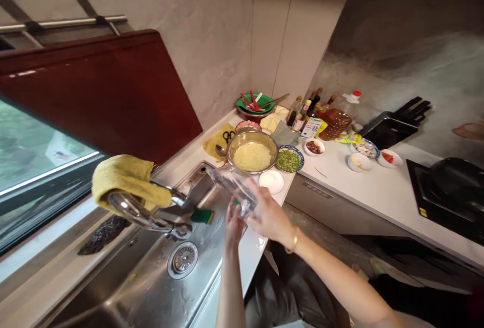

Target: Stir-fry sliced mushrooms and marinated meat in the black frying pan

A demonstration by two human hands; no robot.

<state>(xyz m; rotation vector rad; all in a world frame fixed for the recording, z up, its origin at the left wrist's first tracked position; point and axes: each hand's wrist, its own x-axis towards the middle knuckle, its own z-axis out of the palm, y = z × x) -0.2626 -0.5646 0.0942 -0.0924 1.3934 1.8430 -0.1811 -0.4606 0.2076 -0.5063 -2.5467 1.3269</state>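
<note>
My right hand grips a crumpled, see-through piece of plastic film over the sink's edge. At its lower end, the bent fingers of my left hand close on the same film; whether it is a bag or a glove, I cannot tell. Just beyond stands a steel bowl of pale yellow mixture. A white dish lies by my right hand, and a blue-rimmed plate of chopped greens is behind it. On the left, a green sponge rests in the sink.
A faucet draped with a yellow cloth juts over the sink. Scissors and a green bowl of utensils sit at the back. Bottles, small food bowls and a stove line the right counter.
</note>
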